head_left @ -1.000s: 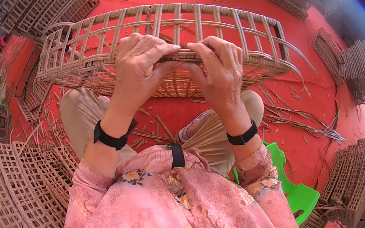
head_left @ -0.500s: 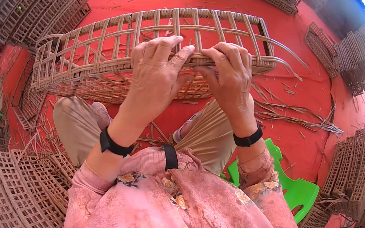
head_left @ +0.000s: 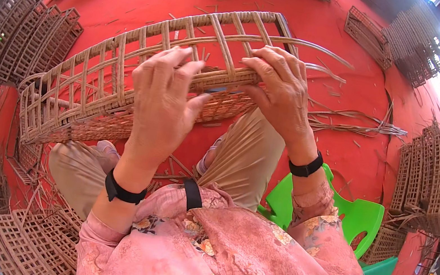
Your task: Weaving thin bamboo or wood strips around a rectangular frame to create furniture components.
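Observation:
A long brown woven basket (head_left: pixel 102 98) is tilted on its side above my knees, its slatted open frame facing up. My right hand (head_left: pixel 279 89) is closed on the basket's near rim toward the right end, thumb below and fingers over the edge. My left hand (head_left: pixel 164 98) is at the middle of the same rim, its fingers and thumb apart; whether the fingertips touch the weave is unclear. Two loose cane strands (head_left: pixel 327 51) stick out past the basket's right end.
On the red floor covering (head_left: pixel 334 171) lie a bundle of loose strands (head_left: pixel 355 123) and scattered offcuts. Stacked woven baskets stand at the left (head_left: pixel 21 39), lower left (head_left: pixel 24 245), right (head_left: pixel 425 174) and far right (head_left: pixel 421 45). A green plastic chair (head_left: pixel 359 215) is by my right side.
The basket has shifted left and its left end has dropped lower. My left hand has loosened from the rim, its fingers spreading. My right hand is still on the rim, nearer the right end.

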Demonstrator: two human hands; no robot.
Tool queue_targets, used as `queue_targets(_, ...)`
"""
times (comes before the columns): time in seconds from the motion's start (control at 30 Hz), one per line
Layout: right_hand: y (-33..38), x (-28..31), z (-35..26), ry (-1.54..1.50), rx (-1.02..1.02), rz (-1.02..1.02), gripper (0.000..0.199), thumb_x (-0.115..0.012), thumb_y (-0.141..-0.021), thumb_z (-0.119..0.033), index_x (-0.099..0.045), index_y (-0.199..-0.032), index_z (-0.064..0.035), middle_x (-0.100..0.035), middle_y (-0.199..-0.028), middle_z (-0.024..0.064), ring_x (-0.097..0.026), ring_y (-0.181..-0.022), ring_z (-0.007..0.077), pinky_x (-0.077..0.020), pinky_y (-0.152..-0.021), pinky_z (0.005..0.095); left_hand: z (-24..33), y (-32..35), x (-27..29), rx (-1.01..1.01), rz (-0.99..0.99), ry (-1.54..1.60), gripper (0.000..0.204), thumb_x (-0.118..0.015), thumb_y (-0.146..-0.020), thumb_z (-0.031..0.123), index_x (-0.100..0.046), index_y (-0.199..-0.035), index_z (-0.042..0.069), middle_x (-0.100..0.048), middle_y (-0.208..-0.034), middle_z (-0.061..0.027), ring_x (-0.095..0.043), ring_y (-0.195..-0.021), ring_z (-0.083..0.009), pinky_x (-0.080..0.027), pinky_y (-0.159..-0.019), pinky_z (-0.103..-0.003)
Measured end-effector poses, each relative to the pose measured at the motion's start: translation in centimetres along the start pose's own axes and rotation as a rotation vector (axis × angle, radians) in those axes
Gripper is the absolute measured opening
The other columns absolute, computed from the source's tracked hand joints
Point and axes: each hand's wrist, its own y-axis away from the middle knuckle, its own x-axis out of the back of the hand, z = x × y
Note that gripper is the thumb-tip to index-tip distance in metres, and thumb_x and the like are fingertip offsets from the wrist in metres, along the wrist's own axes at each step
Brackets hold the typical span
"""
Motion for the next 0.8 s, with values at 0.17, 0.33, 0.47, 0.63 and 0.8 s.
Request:
queue_targets(0.17, 0.8, 0.3, -0.5, 0.0, 0.004, 0.042, 0.043, -0.085, -0.069, -0.022, -0.071, -0.109, -0.0135, -0.063, -0.116, 0.0012, -0.057, -0.118, 0.0248, -0.0429, -0.098, 0.0428, 1.4, -0.7, -2.3, -0.099, -0.048, 0.112, 0.044, -0.081, -0.078, 0.015, -0.07, -0.121, 0.01, -0.066, -0.11, -0.0062, -0.061, -0.107, -0.0252, -0.041, -0.096, -0.043)
queue_targets(0.33, 2.0, -0.7, -1.0, -0.029, -0.025, 0.173, 0.04, -0.085, -0.067, -0.013, -0.075, -0.106, -0.0114, -0.063, -0.106, 0.0051, -0.058, -0.109, 0.0294, -0.0475, -0.09, 0.0439, 1.4, -0.7, -3.1, -0.158, -0.048, 0.017, 0.043, -0.079, -0.08, 0.014, -0.071, -0.122, 0.012, -0.068, -0.097, -0.0023, -0.065, -0.093, -0.0196, -0.043, -0.098, -0.042)
queue_targets(0.47, 2.4, -1.6, -1.2, -0.043, -0.007, 0.24, 0.04, -0.085, -0.068, -0.014, -0.074, -0.106, -0.0116, -0.063, -0.106, 0.0054, -0.06, -0.107, 0.0292, -0.0479, -0.091, 0.0444, 0.4, -0.2, -3.9, -0.173, 0.02, 0.06, 0.041, -0.078, -0.08, 0.013, -0.072, -0.12, 0.013, -0.069, -0.097, -0.0033, -0.066, -0.091, -0.0204, -0.044, -0.097, -0.043)
queue_targets(0.63, 2.8, -1.4, -0.7, 0.155, 0.025, 0.249, 0.033, -0.08, -0.073, -0.007, -0.073, -0.105, -0.0126, -0.064, -0.11, 0.0071, -0.062, -0.109, 0.0306, -0.0484, -0.093, 0.0477, 0.7, 0.0, -4.0, -0.197, 0.06, 0.096, 0.031, -0.066, -0.084, 0.019, -0.073, -0.113, 0.01, -0.07, -0.098, -0.0033, -0.066, -0.09, -0.0202, -0.046, -0.096, -0.043)
queue_targets(0.8, 3.9, -0.7, 0.2, 0.15, 0.004, 0.176, 0.043, -0.081, -0.077, -0.01, -0.071, -0.119, -0.0102, -0.067, -0.12, 0.0078, -0.061, -0.118, 0.0303, -0.0437, -0.103, 0.045, 1.7, 0.7, -4.7, -0.183, 0.124, 0.05, 0.03, -0.062, -0.086, 0.018, -0.072, -0.112, 0.007, -0.069, -0.099, -0.0075, -0.066, -0.097, -0.0232, -0.046, -0.098, -0.044)
